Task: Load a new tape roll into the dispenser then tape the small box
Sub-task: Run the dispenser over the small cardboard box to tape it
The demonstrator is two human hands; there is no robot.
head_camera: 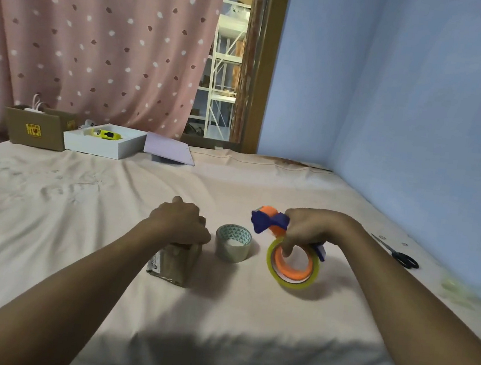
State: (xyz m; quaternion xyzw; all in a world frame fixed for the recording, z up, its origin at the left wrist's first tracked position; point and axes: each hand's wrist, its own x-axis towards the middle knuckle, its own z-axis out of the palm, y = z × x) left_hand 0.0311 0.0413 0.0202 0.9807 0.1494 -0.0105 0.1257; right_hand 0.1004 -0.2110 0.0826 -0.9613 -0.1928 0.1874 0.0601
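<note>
On the pink-sheeted bed (246,319), seen from the head camera, the left hand (181,223) rests palm-down on top of the small box (174,263), its fingers curled over the box's upper edge and pressing it. Just right of the box a spare tape roll (232,243) with a triangle-patterned core stands on its flat side, apart from both hands. Further right, the right hand (307,228) holds the blue and orange dispenser (270,222) raised just above the sheet, fingers clamped around its handle, one fingertip reaching into the orange hub. A yellowish clear roll (292,269) sits on that hub, hanging tilted below the hand. Near the blue wall lie black-handled scissors (397,253). At the far edge of the bed stand a brown carton (38,131), a white tray (104,144) and a lilac lid (169,149)
</note>
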